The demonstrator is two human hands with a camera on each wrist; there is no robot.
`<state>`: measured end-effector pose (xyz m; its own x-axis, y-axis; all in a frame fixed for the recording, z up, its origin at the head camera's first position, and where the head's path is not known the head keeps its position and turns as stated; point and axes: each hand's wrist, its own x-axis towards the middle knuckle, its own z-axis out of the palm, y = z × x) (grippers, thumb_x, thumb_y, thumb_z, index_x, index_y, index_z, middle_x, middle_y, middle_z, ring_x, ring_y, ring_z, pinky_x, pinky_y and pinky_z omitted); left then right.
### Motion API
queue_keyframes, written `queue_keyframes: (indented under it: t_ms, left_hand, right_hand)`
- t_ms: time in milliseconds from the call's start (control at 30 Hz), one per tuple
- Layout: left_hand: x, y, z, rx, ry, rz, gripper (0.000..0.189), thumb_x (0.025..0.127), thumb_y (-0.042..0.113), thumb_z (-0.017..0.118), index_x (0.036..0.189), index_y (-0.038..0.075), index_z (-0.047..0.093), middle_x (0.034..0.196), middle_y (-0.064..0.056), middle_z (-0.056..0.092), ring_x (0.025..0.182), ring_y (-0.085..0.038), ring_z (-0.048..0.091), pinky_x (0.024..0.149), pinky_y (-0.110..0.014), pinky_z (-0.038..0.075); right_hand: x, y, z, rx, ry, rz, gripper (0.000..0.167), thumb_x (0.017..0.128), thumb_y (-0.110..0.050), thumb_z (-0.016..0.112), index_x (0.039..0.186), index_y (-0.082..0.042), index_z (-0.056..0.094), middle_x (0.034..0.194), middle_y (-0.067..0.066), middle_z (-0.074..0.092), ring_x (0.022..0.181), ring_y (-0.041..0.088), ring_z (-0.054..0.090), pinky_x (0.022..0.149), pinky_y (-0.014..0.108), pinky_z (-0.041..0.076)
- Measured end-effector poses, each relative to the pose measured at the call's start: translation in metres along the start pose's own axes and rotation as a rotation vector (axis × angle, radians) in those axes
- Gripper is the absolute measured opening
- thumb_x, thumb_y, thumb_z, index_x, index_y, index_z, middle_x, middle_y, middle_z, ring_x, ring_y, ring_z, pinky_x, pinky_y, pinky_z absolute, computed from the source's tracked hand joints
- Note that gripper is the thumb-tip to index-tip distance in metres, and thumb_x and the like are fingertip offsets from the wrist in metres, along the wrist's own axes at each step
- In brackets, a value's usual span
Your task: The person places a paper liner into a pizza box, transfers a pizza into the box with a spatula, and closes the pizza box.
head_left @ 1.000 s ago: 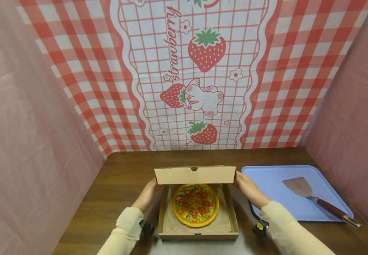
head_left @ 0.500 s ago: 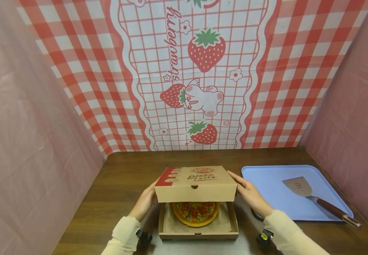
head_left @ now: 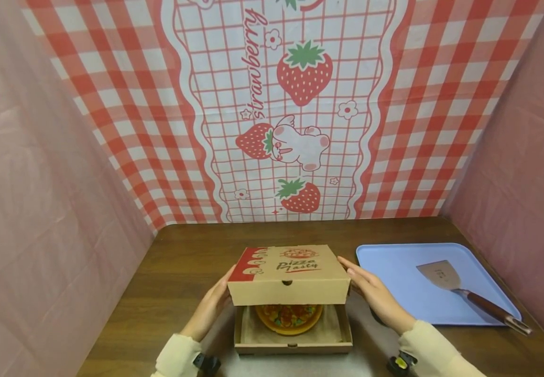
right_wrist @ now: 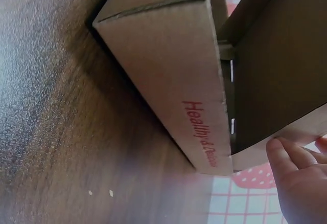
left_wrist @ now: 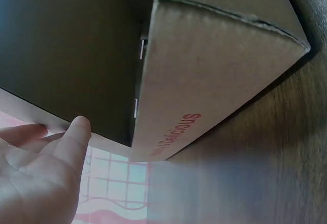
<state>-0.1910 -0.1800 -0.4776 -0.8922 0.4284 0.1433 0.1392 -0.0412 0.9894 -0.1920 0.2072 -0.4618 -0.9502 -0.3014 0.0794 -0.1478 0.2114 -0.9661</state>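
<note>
A brown cardboard pizza box (head_left: 253, 340) sits at the front middle of the table, its lid (head_left: 289, 291) tilted partway down over it. Inside lies a toy-like pizza (head_left: 289, 325); the lid covers its far part in the head view. My left hand (head_left: 209, 306) lies along the lid's left side, fingers extended. On the right side, my right hand (head_left: 374, 294) touches the lid with its fingers stretched forward. In the left wrist view a fingertip (left_wrist: 79, 125) rests at the lid's side edge. Fingers (right_wrist: 278, 152) meet the opposite edge in the right wrist view.
To the right lies a blue tray (head_left: 394, 277) bearing a metal spatula (head_left: 477, 301) with a brown handle, which reaches over the tray's rim. Behind the wooden table (head_left: 182, 256) hangs a strawberry-patterned cloth (head_left: 300, 157). Pink curtains (head_left: 41, 209) close off both sides.
The lid has swung down toward the box, hiding more of the pizza and showing its printed top. Both hands have come down and nearer with it.
</note>
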Motion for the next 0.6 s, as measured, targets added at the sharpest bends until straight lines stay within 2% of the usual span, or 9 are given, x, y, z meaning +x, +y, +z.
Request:
queue_keyframes:
  t_ms: [100,167,233,300,367,400,467,533,600]
  left_hand:
    - [-0.003,0.000,0.001,0.106,0.050,-0.006,0.056,0.107,0.026,0.032,0.156,0.002,0.016,0.162,-0.021,0.017,0.128,0.016,0.037,0.104,-0.012,0.034]
    - [-0.004,0.000,0.002,0.172,0.089,-0.025,0.057,0.105,0.022,0.041,0.156,0.006,0.022,0.161,-0.019,0.023,0.130,0.010,0.037,0.104,-0.013,0.033]
    - [-0.005,0.001,0.003,0.209,0.108,-0.035,0.061,0.101,0.019,0.050,0.156,0.008,0.024,0.159,-0.020,0.027,0.134,-0.003,0.040,0.102,-0.014,0.036]
    - [-0.005,0.000,0.004,0.204,0.102,-0.044,0.067,0.099,0.019,0.056,0.156,0.008,0.023,0.158,-0.022,0.029,0.136,-0.021,0.043,0.100,-0.015,0.039]
    - [-0.006,0.000,0.005,0.183,0.085,-0.049,0.074,0.097,0.020,0.061,0.157,0.007,0.020,0.156,-0.026,0.030,0.136,-0.037,0.043,0.098,-0.016,0.043]
    - [-0.006,0.000,0.005,0.173,0.080,-0.054,0.077,0.096,0.021,0.063,0.157,0.007,0.019,0.155,-0.027,0.031,0.136,-0.041,0.041,0.097,-0.015,0.043]
    - [-0.007,0.000,0.006,0.167,0.078,-0.071,0.083,0.093,0.022,0.068,0.157,0.008,0.017,0.154,-0.028,0.033,0.137,-0.043,0.040,0.096,-0.014,0.043]
    - [-0.008,-0.001,0.006,0.166,0.076,-0.072,0.085,0.091,0.021,0.070,0.157,0.007,0.017,0.152,-0.028,0.036,0.137,-0.043,0.040,0.098,-0.016,0.043]
    - [-0.009,-0.002,0.007,0.175,0.078,-0.067,0.086,0.090,0.020,0.072,0.157,0.007,0.018,0.152,-0.028,0.037,0.137,-0.042,0.041,0.104,-0.023,0.044]
  right_hand:
    - [-0.004,-0.003,-0.002,-0.007,-0.030,-0.016,0.054,0.107,-0.033,0.032,0.154,-0.006,0.029,0.161,0.018,0.024,0.122,-0.019,0.036,0.103,0.017,0.038]
    - [-0.007,-0.004,-0.003,-0.043,-0.038,-0.029,0.051,0.107,-0.029,0.035,0.154,-0.009,0.030,0.160,0.017,0.026,0.126,-0.015,0.036,0.102,0.019,0.039]
    - [-0.008,-0.004,-0.004,-0.093,-0.051,-0.067,0.052,0.105,-0.023,0.040,0.154,-0.009,0.030,0.160,0.019,0.026,0.136,0.000,0.037,0.103,0.020,0.040]
    - [-0.010,-0.003,-0.003,-0.150,-0.058,-0.098,0.057,0.102,-0.018,0.049,0.154,-0.008,0.029,0.159,0.021,0.027,0.142,0.021,0.036,0.103,0.022,0.043]
    - [-0.010,-0.002,-0.003,-0.186,-0.064,-0.119,0.066,0.097,-0.015,0.058,0.155,-0.007,0.027,0.159,0.022,0.026,0.141,0.041,0.031,0.105,0.028,0.046]
    - [-0.010,-0.001,-0.002,-0.186,-0.072,-0.119,0.070,0.095,-0.014,0.062,0.155,-0.007,0.026,0.159,0.023,0.025,0.141,0.047,0.028,0.105,0.028,0.046]
    - [-0.011,0.000,-0.001,-0.182,-0.079,-0.104,0.077,0.092,-0.014,0.067,0.156,-0.009,0.024,0.160,0.022,0.023,0.141,0.050,0.027,0.106,0.028,0.045]
    - [-0.011,0.001,0.000,-0.172,-0.083,-0.090,0.081,0.090,-0.014,0.069,0.156,-0.011,0.023,0.161,0.022,0.021,0.141,0.050,0.027,0.104,0.022,0.043]
    - [-0.012,0.003,0.000,-0.167,-0.084,-0.078,0.084,0.089,-0.015,0.071,0.157,-0.012,0.023,0.161,0.021,0.021,0.142,0.047,0.027,0.102,0.013,0.039]
